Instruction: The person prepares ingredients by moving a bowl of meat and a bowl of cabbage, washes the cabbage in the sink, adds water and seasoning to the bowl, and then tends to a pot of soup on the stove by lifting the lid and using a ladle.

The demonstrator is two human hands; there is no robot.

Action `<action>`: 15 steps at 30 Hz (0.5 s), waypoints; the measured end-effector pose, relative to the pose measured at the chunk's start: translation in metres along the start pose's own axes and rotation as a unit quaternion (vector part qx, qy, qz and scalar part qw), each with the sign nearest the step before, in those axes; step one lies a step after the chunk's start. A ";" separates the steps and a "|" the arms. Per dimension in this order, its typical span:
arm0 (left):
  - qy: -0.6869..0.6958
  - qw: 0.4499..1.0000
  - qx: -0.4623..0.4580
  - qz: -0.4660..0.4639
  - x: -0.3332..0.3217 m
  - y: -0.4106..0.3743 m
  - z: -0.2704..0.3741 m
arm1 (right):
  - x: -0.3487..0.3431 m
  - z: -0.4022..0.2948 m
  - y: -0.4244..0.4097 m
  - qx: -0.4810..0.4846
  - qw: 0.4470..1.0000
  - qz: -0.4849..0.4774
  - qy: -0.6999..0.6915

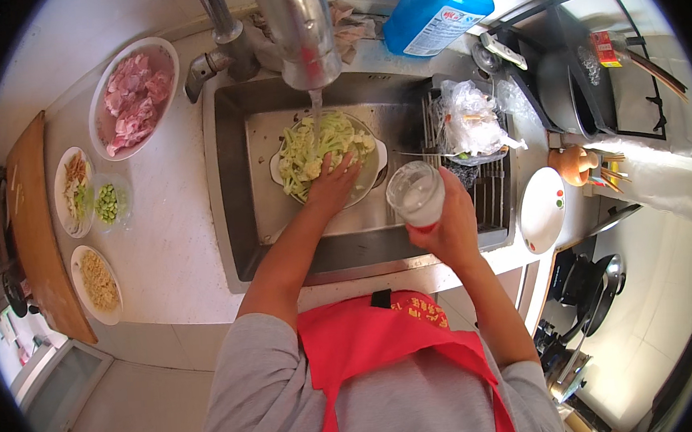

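Note:
In the stainless steel sink [343, 264], a white two-handled bowl [381, 156] holds cauliflower florets [291, 156]. Water runs onto them from the metal faucet [311, 56] above. My left hand [333, 184] lies flat on the florets, fingers spread, gripping nothing. My right hand [452, 226] holds a glass jar [415, 196] over the right part of the sink. White stuff shows inside the jar, and something red is under its lower end. The jar is tilted with its mouth towards the bowl; whether anything falls from it cannot be seen.
Raw meat in a large bowl [176, 68], chopped seasonings on a plate [58, 194], green slices in a small bowl [125, 201] and minced garlic on a dish [117, 304] line the left counter. Right are a drying rack [493, 206], a white plate [541, 214] and a blue bottle [437, 11].

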State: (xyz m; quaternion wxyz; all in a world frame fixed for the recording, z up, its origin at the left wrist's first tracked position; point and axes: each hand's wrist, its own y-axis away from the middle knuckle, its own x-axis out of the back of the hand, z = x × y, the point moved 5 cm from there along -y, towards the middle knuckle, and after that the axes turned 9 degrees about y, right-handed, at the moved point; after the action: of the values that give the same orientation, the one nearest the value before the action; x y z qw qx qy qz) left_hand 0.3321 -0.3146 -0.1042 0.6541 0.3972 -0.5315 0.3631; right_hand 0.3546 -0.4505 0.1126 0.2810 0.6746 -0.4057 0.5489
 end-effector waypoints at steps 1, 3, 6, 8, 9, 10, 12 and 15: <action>0.012 1.000 0.001 0.002 0.000 -0.002 -0.001 | -0.005 0.003 -0.001 -0.003 1.000 -0.006 0.009; 0.041 0.999 0.001 0.003 -0.003 0.000 0.003 | -0.011 0.007 0.001 -0.012 0.999 -0.023 0.028; 0.034 0.999 0.000 -0.040 -0.002 -0.004 -0.001 | 0.001 -0.001 -0.005 -0.010 1.000 -0.011 0.013; 0.054 0.998 0.009 -0.029 -0.007 -0.004 -0.001 | 0.017 -0.009 -0.009 -0.019 1.000 -0.009 -0.012; 0.066 0.997 0.008 -0.027 -0.007 -0.001 0.001 | 0.015 -0.008 -0.009 -0.016 1.000 -0.010 0.005; 0.047 0.998 0.005 -0.042 -0.008 -0.001 0.003 | 0.011 -0.005 -0.010 -0.012 1.000 -0.012 0.021; 0.007 0.998 0.003 -0.070 -0.005 -0.004 0.000 | 0.002 0.002 -0.008 -0.022 0.998 -0.029 0.043; 0.038 0.998 -0.004 -0.045 0.004 -0.004 -0.001 | 0.005 0.003 -0.007 -0.025 0.998 -0.017 0.047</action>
State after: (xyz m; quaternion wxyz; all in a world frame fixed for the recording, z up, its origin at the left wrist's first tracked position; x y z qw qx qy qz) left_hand 0.3368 -0.3151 -0.1013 0.6910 0.4040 -0.4893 0.3464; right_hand 0.3629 -0.4509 0.1170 0.3260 0.6478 -0.3942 0.5645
